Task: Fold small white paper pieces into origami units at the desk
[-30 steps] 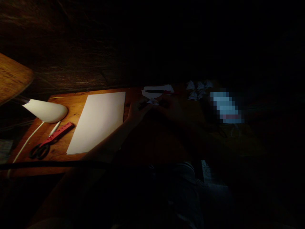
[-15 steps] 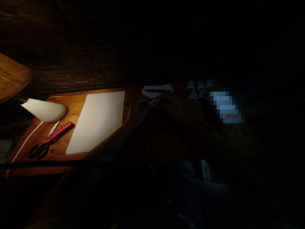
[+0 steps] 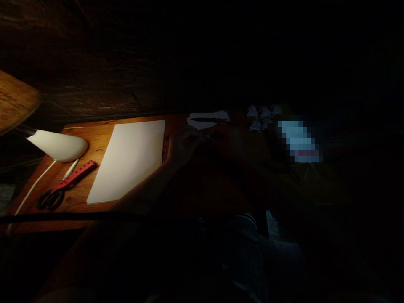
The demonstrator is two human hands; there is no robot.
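Note:
In deep shadow near the middle of the table, my left hand (image 3: 182, 142) has its fingers closed on one side of a small piece of folded white paper (image 3: 205, 137). My right hand (image 3: 224, 139), very dark, pinches the same paper from the other side. Only a thin pale edge of it shows between the fingers. Just beyond the hands lie white paper pieces (image 3: 202, 114), with a dark-bladed knife (image 3: 205, 120) across them. Several folded paper shapes (image 3: 257, 125) stand to the right of the hands. A stack of white sheets (image 3: 131, 155) lies beside my left forearm.
A white lamp (image 3: 59, 146) stands at the left, its cord running to the front edge. Near it are scissors with black handles and a red cover (image 3: 71, 179) and a white pen-like stick (image 3: 70, 169). A bright pixelated object (image 3: 299, 141) is at the right. A dark cable (image 3: 72, 216) crosses the foreground.
The folded paper has turned between my fingers and now shows as a thinner edge. Both hands stay at nearly the same spot. The other things have not moved.

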